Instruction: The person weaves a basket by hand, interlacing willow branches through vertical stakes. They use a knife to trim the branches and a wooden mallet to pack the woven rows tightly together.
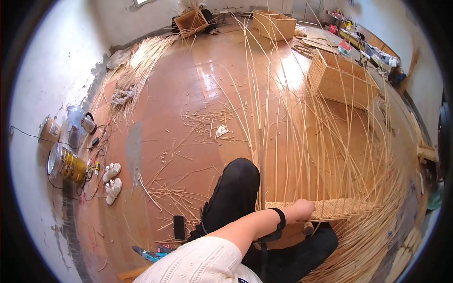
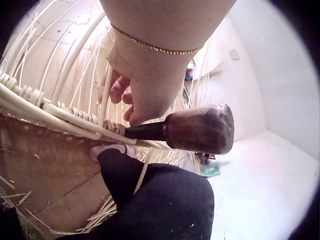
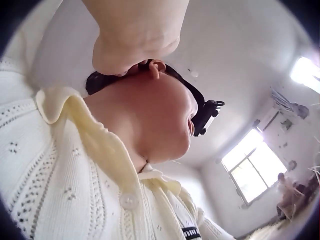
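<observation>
My left hand (image 1: 302, 210) is at the edge of a woven wicker panel (image 1: 339, 207) across my lap. In the left wrist view, its fingers (image 2: 119, 90) curl around a pale upright wicker rod (image 2: 106, 95). Just beside them, a tool with a dark wooden handle (image 2: 200, 129) has its thin shaft at the woven edge; the handle end (image 1: 308, 228) also shows below the hand in the head view. My right hand (image 3: 135, 55) is raised by the head, near the ear, its fingers mostly hidden behind the wrist.
Long loose rods rise from the panel, with a thick bundle (image 1: 373, 245) at the right. Wicker boxes (image 1: 342, 80) stand farther off. Cut scraps (image 1: 212, 118), a phone (image 1: 179, 227), a blue drill (image 1: 148, 253), white shoes (image 1: 113, 184) and a yellow bucket (image 1: 71, 165) lie around the left side.
</observation>
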Action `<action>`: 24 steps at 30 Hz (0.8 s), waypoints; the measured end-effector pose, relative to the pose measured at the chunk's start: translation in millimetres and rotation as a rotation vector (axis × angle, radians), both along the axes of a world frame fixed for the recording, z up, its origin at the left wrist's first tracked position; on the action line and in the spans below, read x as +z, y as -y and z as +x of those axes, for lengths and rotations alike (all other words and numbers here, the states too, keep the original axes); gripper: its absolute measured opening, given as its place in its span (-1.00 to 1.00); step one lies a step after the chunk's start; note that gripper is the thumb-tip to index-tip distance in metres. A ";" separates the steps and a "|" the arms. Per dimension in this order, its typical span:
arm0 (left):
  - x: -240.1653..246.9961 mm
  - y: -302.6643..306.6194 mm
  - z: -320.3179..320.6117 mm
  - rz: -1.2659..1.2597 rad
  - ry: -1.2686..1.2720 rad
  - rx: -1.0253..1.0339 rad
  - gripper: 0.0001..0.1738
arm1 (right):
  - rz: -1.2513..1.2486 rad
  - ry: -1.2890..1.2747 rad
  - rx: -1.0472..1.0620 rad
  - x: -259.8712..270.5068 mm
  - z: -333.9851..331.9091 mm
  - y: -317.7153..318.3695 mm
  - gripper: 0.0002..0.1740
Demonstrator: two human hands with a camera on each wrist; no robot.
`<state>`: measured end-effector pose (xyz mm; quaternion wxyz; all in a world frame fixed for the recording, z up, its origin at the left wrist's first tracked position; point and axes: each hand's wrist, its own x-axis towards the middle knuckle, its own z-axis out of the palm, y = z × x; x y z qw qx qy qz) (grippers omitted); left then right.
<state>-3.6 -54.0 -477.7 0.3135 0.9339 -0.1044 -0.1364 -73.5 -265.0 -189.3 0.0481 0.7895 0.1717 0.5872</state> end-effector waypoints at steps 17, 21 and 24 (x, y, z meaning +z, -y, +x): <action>-5.2 3.0 -3.0 0.009 0.018 -0.032 -0.75 | 0.054 0.317 -0.488 19.1 -12.0 5.3 -0.76; -0.7 0.1 -6.9 -0.023 0.027 -0.034 -0.75 | 0.057 0.376 -0.618 22.8 -20.6 2.2 -0.74; 2.9 -2.1 -8.5 -0.061 0.070 -0.012 -0.76 | 0.046 0.437 -0.695 28.8 -24.2 -3.2 -0.73</action>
